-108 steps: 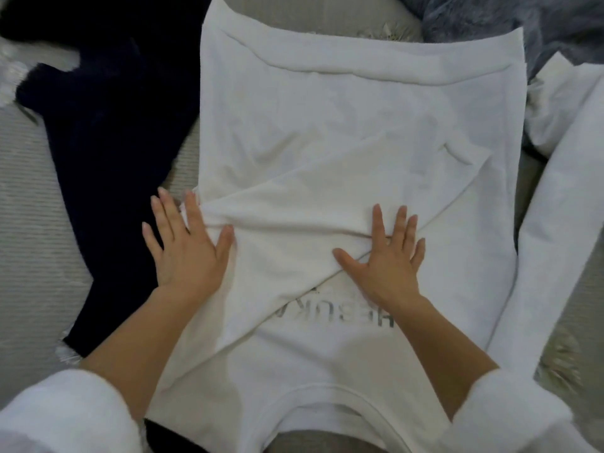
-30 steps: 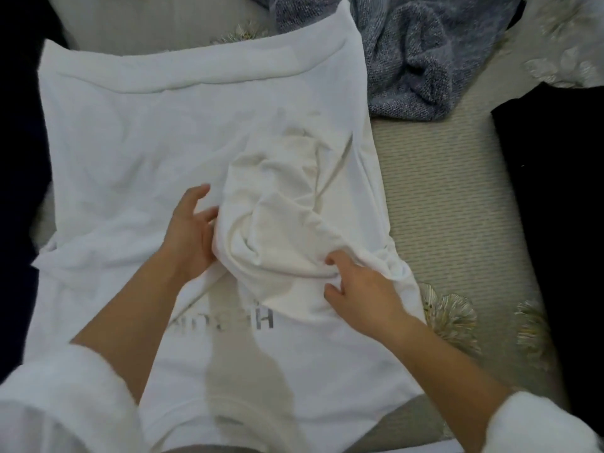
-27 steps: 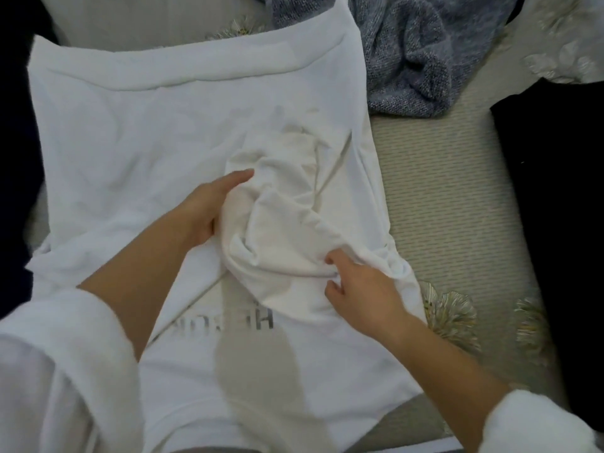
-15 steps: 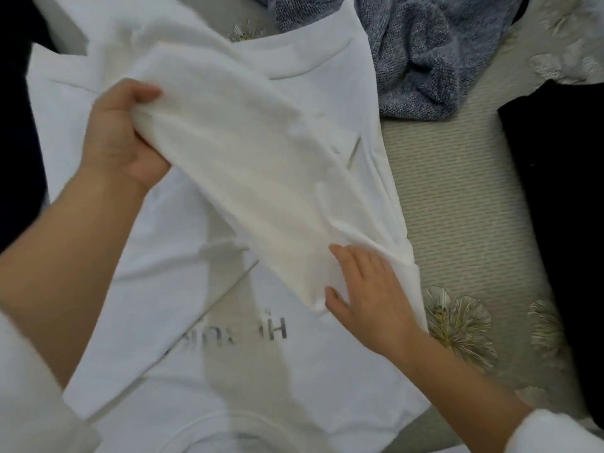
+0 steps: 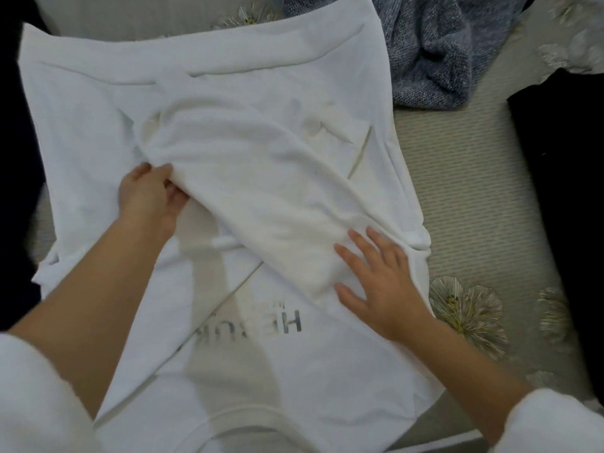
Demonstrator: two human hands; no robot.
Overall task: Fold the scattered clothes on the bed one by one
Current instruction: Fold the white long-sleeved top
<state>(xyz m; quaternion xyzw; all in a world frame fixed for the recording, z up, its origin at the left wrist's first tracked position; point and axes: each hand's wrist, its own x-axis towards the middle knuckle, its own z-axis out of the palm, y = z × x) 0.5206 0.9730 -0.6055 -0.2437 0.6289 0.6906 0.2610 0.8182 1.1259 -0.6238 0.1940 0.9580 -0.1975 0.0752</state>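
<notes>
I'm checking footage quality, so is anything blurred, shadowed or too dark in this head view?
Head view: the right hand looks slightly motion-blurred at its fingers; a soft grey shadow runs down the white sweatshirt past its printed lettering; the dark garment at the right edge shows no detail.

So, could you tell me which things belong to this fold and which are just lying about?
In hand: white top, sleeve, left hand, right hand.
Lying about: grey knit, black garment.
</notes>
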